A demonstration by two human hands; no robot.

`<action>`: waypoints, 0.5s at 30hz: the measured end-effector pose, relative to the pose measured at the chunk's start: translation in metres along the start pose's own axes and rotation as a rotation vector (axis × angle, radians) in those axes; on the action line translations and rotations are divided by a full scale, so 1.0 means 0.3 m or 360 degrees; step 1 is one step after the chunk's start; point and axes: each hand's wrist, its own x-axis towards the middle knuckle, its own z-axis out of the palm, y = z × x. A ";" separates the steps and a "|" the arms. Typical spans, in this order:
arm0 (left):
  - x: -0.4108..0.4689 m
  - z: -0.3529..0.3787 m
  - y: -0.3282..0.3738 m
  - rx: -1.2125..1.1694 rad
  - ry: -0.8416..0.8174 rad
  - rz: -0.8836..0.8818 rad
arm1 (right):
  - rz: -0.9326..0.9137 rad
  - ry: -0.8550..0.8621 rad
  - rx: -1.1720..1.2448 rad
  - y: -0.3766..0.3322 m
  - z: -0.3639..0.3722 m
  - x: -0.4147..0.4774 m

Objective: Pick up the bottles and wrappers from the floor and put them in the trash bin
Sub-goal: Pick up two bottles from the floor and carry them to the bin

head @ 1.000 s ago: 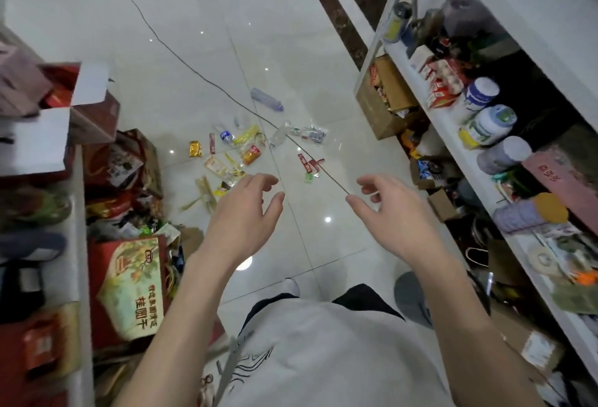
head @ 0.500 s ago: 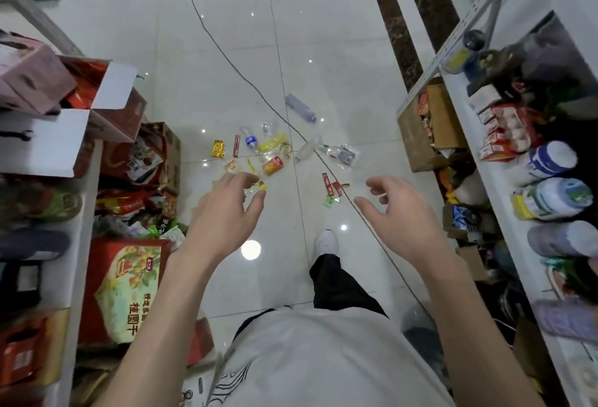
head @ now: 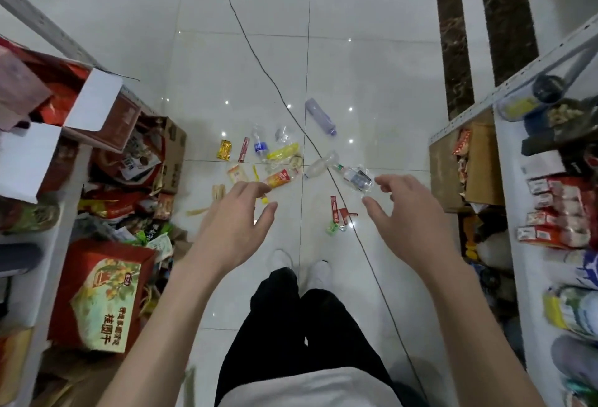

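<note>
Bottles and wrappers lie scattered on the white tiled floor (head: pixel 372 60), ahead of the person's feet, between two shelving units. Lilac-tinted bottle (head: pixel 319 116) lies farthest out, just right of a black cable (head: pixel 259 63) that crosses the floor diagonally. Blue-label bottle (head: pixel 260 146), yellow wrapper (head: pixel 283 151) and gold wrapper (head: pixel 224 149) sit in the left cluster; orange-label bottle (head: pixel 281 178) lies just beyond the left fingertips. Clear bottle (head: pixel 320 165) lies across the cable; a crumpled clear bottle (head: pixel 356 177) lies beside it. Red wrappers (head: pixel 338 211) and a green wrapper (head: pixel 332 228) lie nearer the feet. Left hand (head: pixel 234 222) and right hand (head: pixel 407 215) both hover above the floor, fingers apart, holding nothing. No trash bin in view.
</note>
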 end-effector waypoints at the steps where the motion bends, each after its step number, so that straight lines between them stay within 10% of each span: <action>1: 0.051 0.012 -0.013 -0.0006 0.0000 -0.0022 | -0.0007 -0.0007 0.0013 0.000 0.020 0.054; 15: 0.963 0.686 -0.527 0.0068 -0.0060 -0.0063 | 0.0011 -0.0140 0.0079 0.245 0.883 0.937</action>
